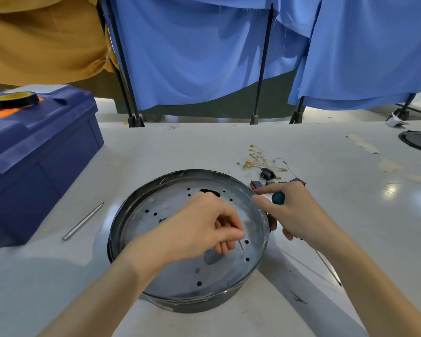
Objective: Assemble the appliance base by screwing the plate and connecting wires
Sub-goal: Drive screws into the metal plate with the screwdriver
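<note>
Leftward, toolbox [34,154] and rod [83,221], wires [258,161] beyond right hand [297,212] gripping screwdriver [278,198].

Grey plate [180,276] dotted with dark holes; blue toolbox [34,152]; teal-handled screwdriver [278,198].

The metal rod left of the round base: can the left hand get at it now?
Probably yes: nothing stands between the rod and the left hand, but that hand pinches a thin pin, so grasping looks awkward.
</note>
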Tool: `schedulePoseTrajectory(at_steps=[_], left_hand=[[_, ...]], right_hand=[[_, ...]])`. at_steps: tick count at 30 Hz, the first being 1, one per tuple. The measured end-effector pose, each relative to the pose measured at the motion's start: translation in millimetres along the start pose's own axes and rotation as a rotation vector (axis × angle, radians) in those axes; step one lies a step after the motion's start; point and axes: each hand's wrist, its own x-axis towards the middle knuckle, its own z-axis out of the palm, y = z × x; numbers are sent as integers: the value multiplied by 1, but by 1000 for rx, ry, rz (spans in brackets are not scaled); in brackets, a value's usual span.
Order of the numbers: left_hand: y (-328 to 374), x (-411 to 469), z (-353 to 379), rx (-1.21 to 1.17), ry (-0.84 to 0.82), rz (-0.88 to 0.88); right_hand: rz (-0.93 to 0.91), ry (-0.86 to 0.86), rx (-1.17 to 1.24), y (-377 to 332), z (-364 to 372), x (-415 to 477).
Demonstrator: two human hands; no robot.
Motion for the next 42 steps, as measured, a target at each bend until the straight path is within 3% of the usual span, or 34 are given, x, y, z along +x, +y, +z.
schedulePoseTrajectory(at_steps=[42], left_hand=[[-9, -6, 15, -117, 7, -31]], right_hand=[[34, -10, 31, -8, 10, -3]])
